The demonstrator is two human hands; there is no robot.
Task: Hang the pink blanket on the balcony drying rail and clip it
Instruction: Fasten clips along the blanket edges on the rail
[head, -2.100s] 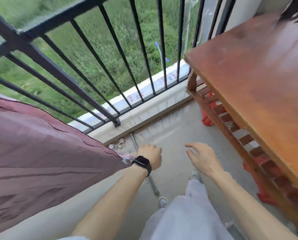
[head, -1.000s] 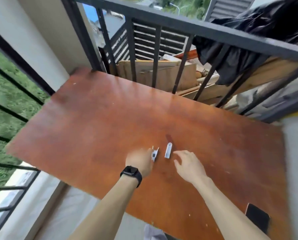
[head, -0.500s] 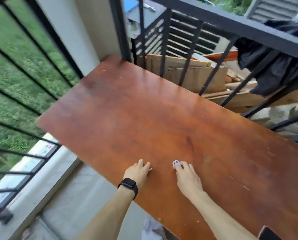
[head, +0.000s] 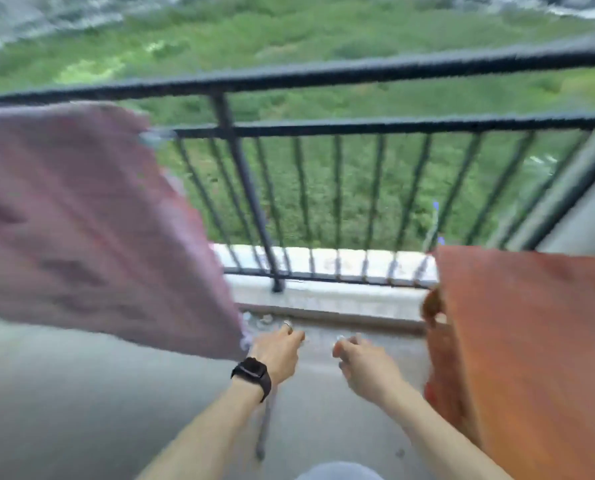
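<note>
No legible text, labels or numbers anywhere.

The pink blanket (head: 81, 220) is seen draped over the black balcony rail (head: 323, 76) at the left of the view, its upper edge lying just under the top bar. The cloth is dusty pink with faint creases, and its right edge runs diagonally down to a low corner near the floor. A small pale clip (head: 155, 136) is seen at the blanket's upper right corner, against the second bar; motion blur hides its detail.
</note>
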